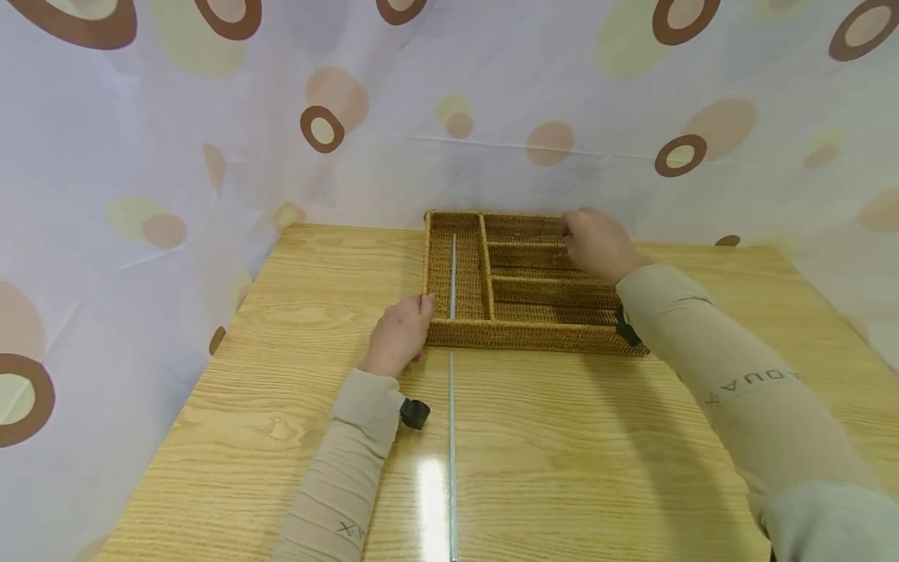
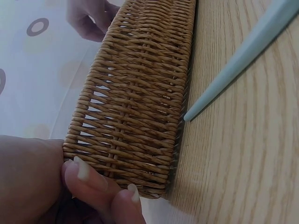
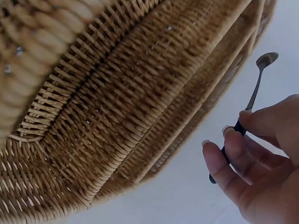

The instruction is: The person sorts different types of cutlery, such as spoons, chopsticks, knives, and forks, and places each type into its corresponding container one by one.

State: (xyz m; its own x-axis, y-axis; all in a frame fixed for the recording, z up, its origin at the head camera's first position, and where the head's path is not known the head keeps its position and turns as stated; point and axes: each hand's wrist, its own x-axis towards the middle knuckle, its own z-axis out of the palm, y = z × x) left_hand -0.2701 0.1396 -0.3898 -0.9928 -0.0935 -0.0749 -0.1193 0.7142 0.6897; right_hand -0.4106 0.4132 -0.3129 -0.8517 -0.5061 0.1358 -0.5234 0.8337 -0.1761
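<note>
A brown wicker tray (image 1: 534,334) with several compartments sits at the back of the table. My left hand (image 1: 400,334) grips its front left corner, thumb at the rim and fingertips on the outer wall, as the left wrist view shows. My right hand (image 1: 597,243) is over the tray's far right part. In the right wrist view it pinches a small spoon (image 3: 254,88) with a metal bowl and dark handle; the head view hides this spoon behind the hand. A thin pale stick (image 1: 453,273) lies lengthwise in the tray's left compartment.
Another long pale stick (image 1: 453,453) lies on the wooden table (image 1: 302,312), its far tip close to the tray's front wall. A white cloth (image 1: 421,156) with brown and yellow spots hangs behind the table and along its sides.
</note>
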